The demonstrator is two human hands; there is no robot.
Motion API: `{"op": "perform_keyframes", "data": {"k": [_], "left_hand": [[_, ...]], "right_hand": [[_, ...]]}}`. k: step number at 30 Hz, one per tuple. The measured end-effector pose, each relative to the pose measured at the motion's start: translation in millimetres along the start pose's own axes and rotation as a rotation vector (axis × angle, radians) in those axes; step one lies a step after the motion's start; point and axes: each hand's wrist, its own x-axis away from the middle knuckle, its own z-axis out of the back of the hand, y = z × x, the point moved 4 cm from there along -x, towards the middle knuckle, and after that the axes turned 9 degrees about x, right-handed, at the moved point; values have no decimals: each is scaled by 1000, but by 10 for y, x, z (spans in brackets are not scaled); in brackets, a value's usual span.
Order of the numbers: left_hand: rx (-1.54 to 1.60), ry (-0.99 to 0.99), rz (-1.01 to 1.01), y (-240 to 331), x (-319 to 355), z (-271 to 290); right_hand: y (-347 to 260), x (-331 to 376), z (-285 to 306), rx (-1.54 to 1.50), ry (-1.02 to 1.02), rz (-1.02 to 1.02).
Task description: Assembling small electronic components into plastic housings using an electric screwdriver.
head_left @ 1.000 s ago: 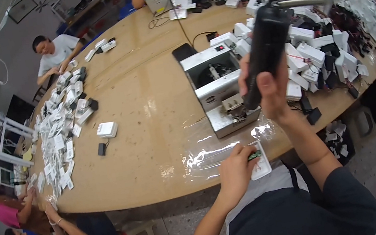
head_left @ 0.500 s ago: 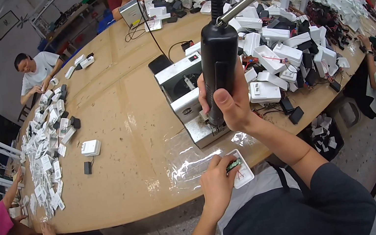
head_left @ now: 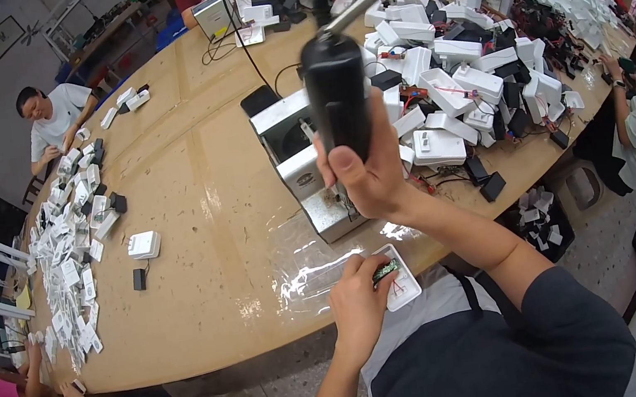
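Head view: we look down on a long wooden counter (head_left: 195, 219) where small white housings are being assembled. Our right hand (head_left: 369, 177) is clamped around a black powered screwdriver (head_left: 336, 94), raised upright near the picture's centre, its cord running off toward 12 o'clock. The tool hangs well above the work, touching nothing on the counter.

At 6 o'clock of that tool, our left hand (head_left: 361, 305) presses its fingers together on a small white housing (head_left: 399, 277) with a green circuit board (head_left: 385, 271) seated in it. The piece lies at the near edge of the counter, on a sheet of clear plastic film (head_left: 304, 264). Just beyond it, at 12 o'clock, stands a grey and white metal fixture (head_left: 304, 163).

We judge the piece to be partway done: the board sits in its shell, but the driver has not yet come down on it, so fastening appears to be left.

At 1 o'clock a large heap of white boxes and black parts (head_left: 464, 65) covers the counter; at 9 o'clock rows of small white pieces (head_left: 71, 256) lie spread. Other people sit around the rim, one in a white shirt (head_left: 60, 115) at 10 o'clock.
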Motion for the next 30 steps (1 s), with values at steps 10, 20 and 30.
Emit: {"op": "perform_keyframes", "data": {"k": [10, 20, 30], "left_hand": [[16, -31, 80, 4, 5, 13], [-34, 23, 13, -56, 2, -27], [-23, 24, 16, -57, 17, -24]], "right_hand": [[-77, -82, 16, -497, -263, -116], [-140, -52, -49, 231, 127, -73], [-146, 113, 44, -22, -44, 3]]}}
